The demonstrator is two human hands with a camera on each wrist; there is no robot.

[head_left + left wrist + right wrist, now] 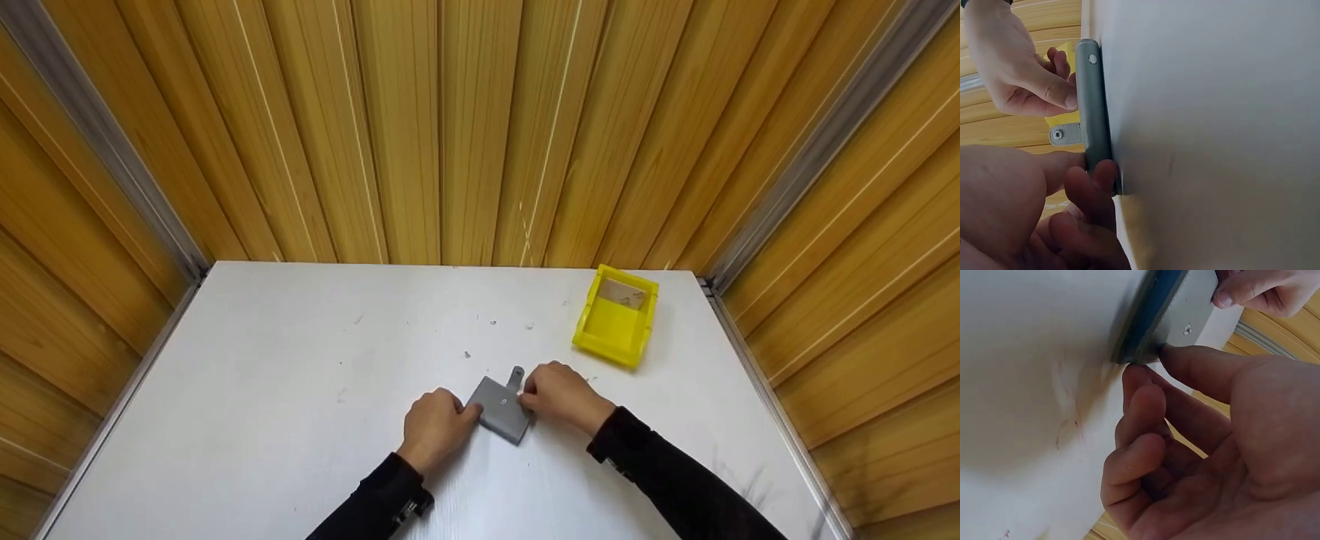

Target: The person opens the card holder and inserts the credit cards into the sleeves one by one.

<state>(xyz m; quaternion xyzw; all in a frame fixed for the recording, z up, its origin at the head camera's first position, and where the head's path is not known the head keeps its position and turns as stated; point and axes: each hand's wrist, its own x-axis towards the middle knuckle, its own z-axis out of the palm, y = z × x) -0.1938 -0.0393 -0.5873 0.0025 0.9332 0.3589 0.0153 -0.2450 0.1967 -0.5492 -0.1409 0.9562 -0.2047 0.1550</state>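
A grey wallet (pixel 501 411) with a small snap stud lies at an angle low over the white table. Its strap (pixel 516 378), tipped with a metal snap, sticks out unfastened from the far side. My left hand (pixel 440 426) pinches the left edge, thumb on top and fingers at the edge. At the opposite edge, my right hand (pixel 562 394) pinches a corner between thumb and forefinger. The right wrist view shows the layered edge of the wallet (pixel 1176 320) slightly parted, with a dark bluish gap. From the left wrist, the wallet (pixel 1092 107) appears edge-on beside the tabletop.
A yellow bin (pixel 616 330) stands at the back right of the white table (pixel 262 390), with a pale label on its inner end. Wood-patterned walls (pixel 450 135) rise behind and at both sides. Small marks dot the tabletop.
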